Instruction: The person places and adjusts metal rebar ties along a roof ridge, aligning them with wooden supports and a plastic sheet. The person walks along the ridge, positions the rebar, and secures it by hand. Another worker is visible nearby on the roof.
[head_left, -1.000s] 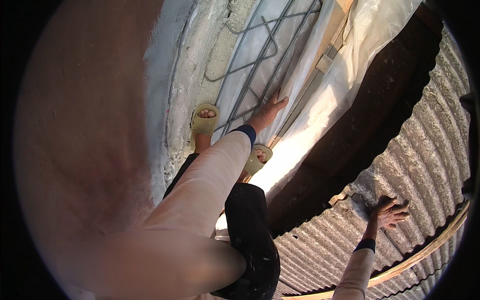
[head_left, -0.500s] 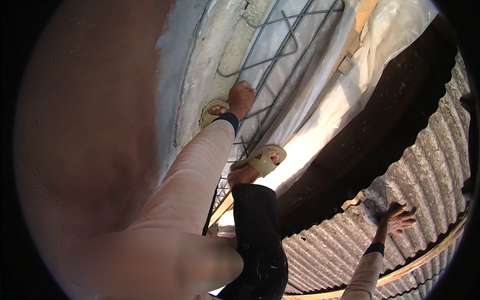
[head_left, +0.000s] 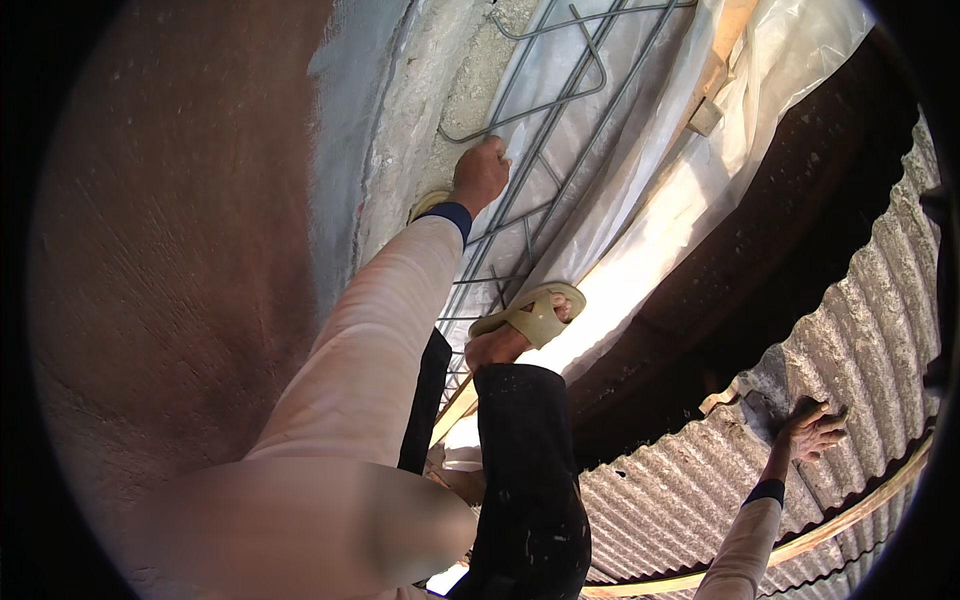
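Observation:
My left hand [head_left: 480, 175] is closed at the left edge of a steel rebar cage [head_left: 555, 105], beside a pale rough concrete ledge [head_left: 475, 55]; what its fingers hold is hidden. Translucent plastic sheeting [head_left: 640, 150] lies under and beside the bars. My right hand [head_left: 812, 432] rests open, fingers spread, on a grey corrugated roofing sheet [head_left: 860, 320] at the lower right. A sandalled foot [head_left: 540, 318] of mine stands at the cage's right side; the other sandal [head_left: 428, 200] is mostly hidden behind my left arm.
A red-brown wall [head_left: 190, 200] with a grey-blue strip [head_left: 340, 170] fills the left. A wooden board [head_left: 730, 25] runs along the plastic. A dark gap [head_left: 720, 290] separates it from the roofing, and a curved wooden batten [head_left: 840, 510] crosses the lower right.
My left hand has moved left and up along the cage and its fingers have closed. The sandalled foot on the right has shifted slightly right. My right hand stays spread on the sheet.

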